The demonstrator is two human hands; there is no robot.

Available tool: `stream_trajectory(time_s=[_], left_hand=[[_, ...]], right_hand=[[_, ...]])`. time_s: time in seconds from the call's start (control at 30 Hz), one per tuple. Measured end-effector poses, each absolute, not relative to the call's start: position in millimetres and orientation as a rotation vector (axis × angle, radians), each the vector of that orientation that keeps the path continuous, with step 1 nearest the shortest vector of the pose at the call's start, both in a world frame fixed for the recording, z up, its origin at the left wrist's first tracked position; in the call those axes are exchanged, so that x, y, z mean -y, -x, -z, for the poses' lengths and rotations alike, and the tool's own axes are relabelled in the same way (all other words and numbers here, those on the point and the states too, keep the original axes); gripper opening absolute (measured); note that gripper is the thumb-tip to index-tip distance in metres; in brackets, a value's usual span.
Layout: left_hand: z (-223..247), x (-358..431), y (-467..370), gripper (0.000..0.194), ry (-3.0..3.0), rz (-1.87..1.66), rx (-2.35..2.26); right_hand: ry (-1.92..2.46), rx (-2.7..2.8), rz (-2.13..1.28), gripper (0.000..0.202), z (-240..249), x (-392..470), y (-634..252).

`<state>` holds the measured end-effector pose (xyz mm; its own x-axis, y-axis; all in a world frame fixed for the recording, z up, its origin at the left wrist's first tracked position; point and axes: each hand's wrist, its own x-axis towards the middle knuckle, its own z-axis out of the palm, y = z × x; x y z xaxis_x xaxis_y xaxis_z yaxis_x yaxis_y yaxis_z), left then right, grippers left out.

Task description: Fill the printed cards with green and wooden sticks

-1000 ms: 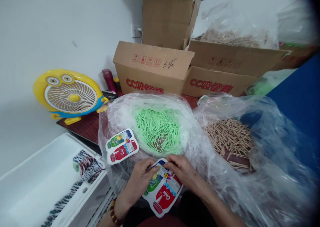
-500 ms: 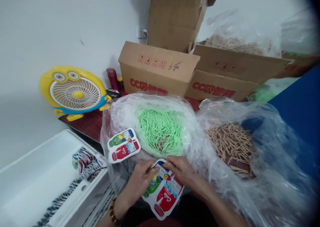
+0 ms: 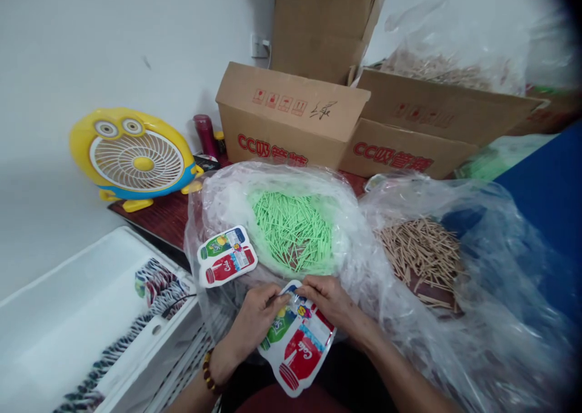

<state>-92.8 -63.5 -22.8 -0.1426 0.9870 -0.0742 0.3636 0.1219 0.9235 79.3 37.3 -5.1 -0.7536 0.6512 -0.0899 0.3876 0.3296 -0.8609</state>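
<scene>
The left hand (image 3: 261, 313) and the right hand (image 3: 330, 298) were closed on the upper end of a cola packet (image 3: 300, 346), pinching it between thumbs and fingers. Its printed face showed, and its lower end pointed to six o'clock, near the person's body. A beaded bracelet (image 3: 208, 373) circled the left wrist.

From that held packet, a matching second packet (image 3: 227, 256) lay toward eleven o'clock, printed face up on clear plastic sheeting (image 3: 373, 273). At twelve o'clock, just beyond the fingers, was a pile of green sticks (image 3: 293, 228); at two o'clock lay a pile of brown sticks (image 3: 421, 255).

Farther out at eleven o'clock, a yellow-and-blue fan (image 3: 143, 161) stood on the dark red worktop (image 3: 175, 216). Cardboard boxes (image 3: 293, 122) stood beyond the green pile, toward twelve and one o'clock. Around nine to ten o'clock sat a white crate (image 3: 50, 270) — packets (image 3: 157, 288) stacked in a row inside it.
</scene>
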Motion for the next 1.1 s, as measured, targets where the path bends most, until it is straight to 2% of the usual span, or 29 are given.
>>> stream_trajectory(time_s=[0.07,0.13,0.27,0.33,0.4,0.53,0.73,0.9,1.1], left_hand=[[22,63,93,0.033,-1.373,-1.016,-1.641],[22,64,93,0.033,-1.414,-0.999,-1.640],[22,66,87,0.031,-1.564,-0.950,-1.569],[25,68,84,0.029,-1.633,-0.936,-1.545],[28,70,82,0.027,-1.668,-0.936,-1.534],[29,71,85,0.025,-1.719,-0.964,-1.548],[16,41,77,0.018,-1.982,-0.984,-1.638],[29,27,58,0.012,-2.064,-0.764,-1.648],[35,34,58,0.011,-2.128,-0.662,-1.564]], right_hand=[[0.921,2.296,-1.389,0.035,2,-46,-80],[0.957,2.283,-1.248,0.033,-2,-62,-78],[1.419,2.599,-0.521,0.026,-2,-103,-74],[1.572,2.692,-0.306,0.025,2,-117,-74],[1.592,2.747,-0.252,0.025,5,-122,-76],[1.449,2.928,-0.125,0.028,3,-122,-82],[0.887,3.252,0.269,0.023,-11,-131,-82],[0.643,3.289,0.353,0.018,-14,-146,-76],[0.520,3.313,0.362,0.017,-9,-152,-71]])
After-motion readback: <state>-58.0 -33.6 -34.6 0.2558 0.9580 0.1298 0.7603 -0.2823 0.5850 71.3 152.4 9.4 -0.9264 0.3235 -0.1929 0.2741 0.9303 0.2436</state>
